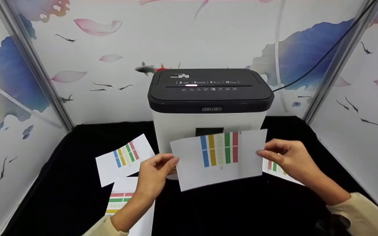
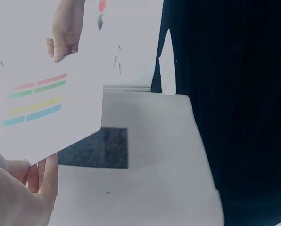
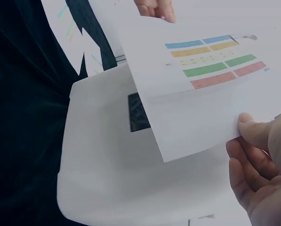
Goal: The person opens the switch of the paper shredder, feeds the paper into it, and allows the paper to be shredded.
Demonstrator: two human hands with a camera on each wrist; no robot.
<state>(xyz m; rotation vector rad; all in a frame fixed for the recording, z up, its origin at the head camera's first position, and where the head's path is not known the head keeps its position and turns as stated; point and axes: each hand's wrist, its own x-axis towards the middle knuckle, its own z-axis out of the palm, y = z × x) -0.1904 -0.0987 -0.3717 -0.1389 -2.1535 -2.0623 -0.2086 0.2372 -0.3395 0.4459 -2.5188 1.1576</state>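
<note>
Between both hands, a white sheet of paper [image 1: 220,177] printed with blue, yellow, green and red bars is held up in front of the paper shredder [image 1: 182,123]. My left hand [image 1: 154,173] pinches its left edge between thumb and fingers. On the opposite edge, my right hand [image 1: 285,155] pinches it the same way. In the right wrist view the sheet [image 3: 197,117] bends slightly and shows a crease near the right-hand side. The shredder has a black top with a narrow feed slot [image 1: 208,86] and a white body with a dark window, partly covered by the sheet.
Two more printed sheets lie on the black cloth at the left, an upper one [image 1: 105,167] and a lower one [image 1: 144,219] partly behind the left arm. Another sheet [image 1: 290,178] shows under the right hand. A black cable [image 1: 320,62] runs from the shredder up the right. Patterned panels [image 1: 208,39] enclose the back and sides.
</note>
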